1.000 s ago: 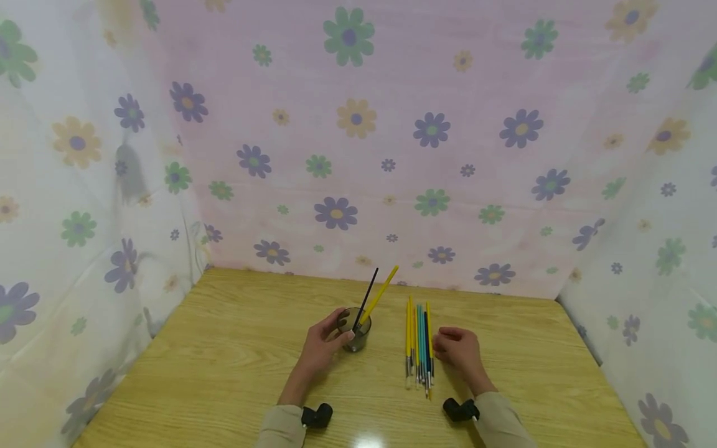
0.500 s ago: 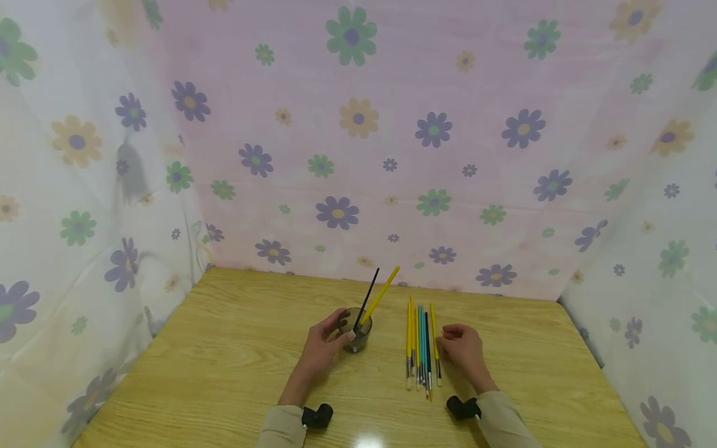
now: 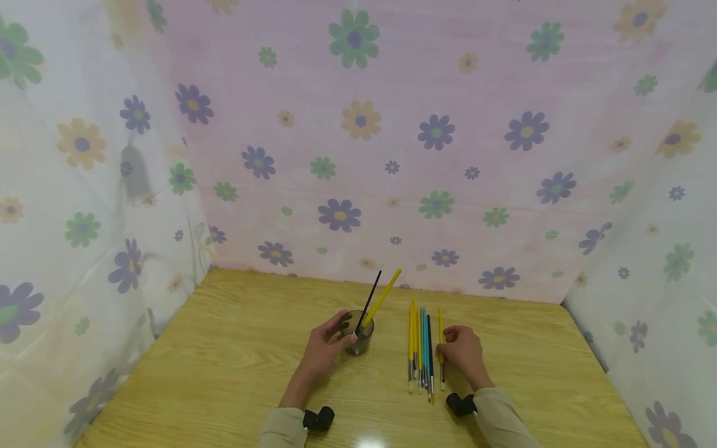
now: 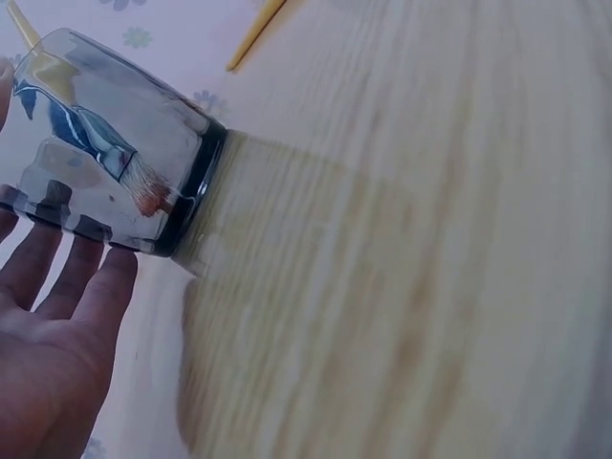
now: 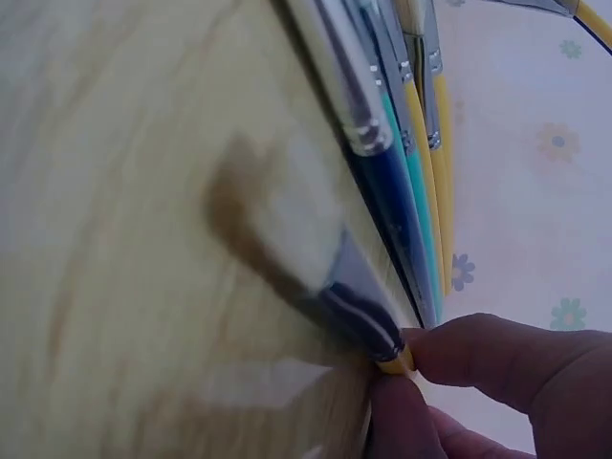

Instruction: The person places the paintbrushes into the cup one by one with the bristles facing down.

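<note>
The left hand (image 3: 322,351) grips a cup (image 3: 363,346) holding two brushes (image 3: 383,297), short of the bench's (image 3: 252,330) far edge; the right hand (image 3: 464,354) pinches a yellow brush (image 3: 440,322) beside the pile (image 3: 425,348).

1. My left forearm (image 3: 284,429) slants inward from the lower edge of the head view.
2. My left grip (image 3: 322,343) is curved in a hold, thumb (image 3: 343,340) opposite the fingers (image 4: 109,290), which are slightly spread.
3. My right forearm (image 3: 501,418) slants inward from the other side.
4. My right grip (image 3: 463,353) pinches, its digits (image 5: 497,363) drawn together at the tips.
5. My wrists are well apart.
</note>
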Available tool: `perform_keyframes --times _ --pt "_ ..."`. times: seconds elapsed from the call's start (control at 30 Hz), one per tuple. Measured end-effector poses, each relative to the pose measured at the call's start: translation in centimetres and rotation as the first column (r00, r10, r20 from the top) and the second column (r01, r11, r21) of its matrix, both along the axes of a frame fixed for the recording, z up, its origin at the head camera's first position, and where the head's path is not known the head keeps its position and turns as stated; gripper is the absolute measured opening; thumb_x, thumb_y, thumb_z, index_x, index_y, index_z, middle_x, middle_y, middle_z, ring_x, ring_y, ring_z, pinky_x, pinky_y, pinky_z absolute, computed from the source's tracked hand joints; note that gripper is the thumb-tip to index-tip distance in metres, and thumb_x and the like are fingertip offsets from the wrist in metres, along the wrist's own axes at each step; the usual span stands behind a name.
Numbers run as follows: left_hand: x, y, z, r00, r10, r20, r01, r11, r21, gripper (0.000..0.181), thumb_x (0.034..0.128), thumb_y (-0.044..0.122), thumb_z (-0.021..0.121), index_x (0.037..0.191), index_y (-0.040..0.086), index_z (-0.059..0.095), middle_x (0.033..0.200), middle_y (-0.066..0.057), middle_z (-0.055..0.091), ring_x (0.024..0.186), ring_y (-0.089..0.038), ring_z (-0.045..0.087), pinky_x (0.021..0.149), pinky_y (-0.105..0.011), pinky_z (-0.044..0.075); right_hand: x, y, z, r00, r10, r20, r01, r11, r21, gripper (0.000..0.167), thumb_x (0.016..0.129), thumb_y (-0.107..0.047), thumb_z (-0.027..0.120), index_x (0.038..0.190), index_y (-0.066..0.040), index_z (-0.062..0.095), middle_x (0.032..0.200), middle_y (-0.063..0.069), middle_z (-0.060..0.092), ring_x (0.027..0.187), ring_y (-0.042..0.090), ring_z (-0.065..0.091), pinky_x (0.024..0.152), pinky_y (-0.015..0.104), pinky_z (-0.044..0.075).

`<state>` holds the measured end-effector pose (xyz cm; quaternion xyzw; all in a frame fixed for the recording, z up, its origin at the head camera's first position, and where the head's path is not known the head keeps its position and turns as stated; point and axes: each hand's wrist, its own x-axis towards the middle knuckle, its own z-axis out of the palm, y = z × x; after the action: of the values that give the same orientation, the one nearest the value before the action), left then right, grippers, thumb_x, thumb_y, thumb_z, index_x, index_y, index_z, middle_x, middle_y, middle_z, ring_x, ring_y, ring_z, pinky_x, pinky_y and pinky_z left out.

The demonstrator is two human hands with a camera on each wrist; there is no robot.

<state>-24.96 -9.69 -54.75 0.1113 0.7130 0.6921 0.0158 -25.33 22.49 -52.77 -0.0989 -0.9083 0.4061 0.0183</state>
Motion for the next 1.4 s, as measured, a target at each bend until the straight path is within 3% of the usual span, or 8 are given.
perform_keyframes --times 0.17,0.4,0.7,0.83,0.93,1.13,1.4 --pt "0.2 0.0 0.1 1.0 -0.003 0.0 0.003 1.0 0.007 0.063 0.0952 0.012 0.073 0.152 0.004 0.046 0.151 -0.018 0.052 0.141 -0.037 0.047 0.118 -0.057 0.035 -0.1 -0.1 0.1 1.0 0.011 0.024 -0.012 1.0 0.016 0.047 0.077 -0.006 0.074 0.118 0.015 0.064 0.101 0.023 0.068 0.09 0.032 0.063 0.08 0.046 0.058" --pt "0.1 0.0 -0.1 0.999 -0.006 -0.032 0.005 1.0 -0.018 0.064 0.0961 0.013 0.072 0.152 0.0 0.044 0.151 -0.02 0.051 0.14 -0.04 0.047 0.116 -0.059 0.037 -0.5 0.4 0.1 0.997 -0.02 0.068 0.027 0.994 -0.104 0.044 0.082 -0.003 0.073 0.12 0.016 0.062 0.103 0.025 0.067 0.091 0.031 0.064 0.073 0.035 0.059" --pt "0.0 0.0 0.2 1.0 0.001 -0.015 -0.001 1.0 0.004 0.063 0.096 0.012 0.072 0.152 0.001 0.045 0.152 -0.021 0.05 0.141 -0.038 0.046 0.117 -0.057 0.036 0.1 0.4 0.3 0.993 -0.083 0.086 0.104 0.952 -0.287 0.046 0.086 0.0 0.071 0.127 0.017 0.056 0.112 0.03 0.063 0.099 0.034 0.065 0.072 0.031 0.062" --pt "0.1 0.0 0.2 1.0 0.001 -0.03 -0.002 1.0 -0.012 0.064 0.0966 0.013 0.071 0.153 0.001 0.044 0.151 -0.021 0.05 0.14 -0.038 0.047 0.116 -0.058 0.037 0.7 0.4 0.4 0.99 -0.092 0.109 0.125 0.926 -0.355 0.045 0.089 -0.001 0.069 0.129 0.016 0.055 0.116 0.029 0.062 0.096 0.028 0.065 0.072 0.032 0.063" --pt "0.1 0.0 0.1 0.999 -0.003 -0.043 0.002 1.0 -0.016 0.063 0.0967 0.012 0.071 0.152 -0.001 0.044 0.151 -0.022 0.05 0.14 -0.04 0.047 0.115 -0.058 0.038 1.1 0.3 0.2 0.989 -0.099 0.108 0.135 0.897 -0.421 0.048 0.089 0.0 0.068 0.133 0.015 0.054 0.119 0.028 0.061 0.092 0.022 0.065 0.072 0.031 0.063" --pt "0.2 0.0 -0.1 1.0 0.002 -0.008 -0.002 1.0 0.0 0.063 0.0955 0.011 0.072 0.152 0.002 0.045 0.151 -0.019 0.051 0.141 -0.037 0.047 0.117 -0.056 0.037 2.1 0.1 -0.3 0.988 -0.131 0.077 0.151 0.821 -0.551 0.055 0.09 0.001 0.066 0.14 0.013 0.048 0.131 0.031 0.056 0.087 0.014 0.067 0.071 0.029 0.063" --pt "0.2 0.1 -0.1 1.0 0.007 -0.001 -0.007 1.0 0.012 0.062 0.0952 0.01 0.072 0.152 0.004 0.047 0.151 -0.016 0.052 0.141 -0.038 0.047 0.117 -0.056 0.037 3.2 -0.7 -0.7 0.991 -0.137 0.001 0.095 0.675 -0.732 0.056 0.094 0.005 0.06 0.147 0.009 0.042 0.143 0.031 0.049 0.094 0.013 0.073 0.078 0.029 0.063"
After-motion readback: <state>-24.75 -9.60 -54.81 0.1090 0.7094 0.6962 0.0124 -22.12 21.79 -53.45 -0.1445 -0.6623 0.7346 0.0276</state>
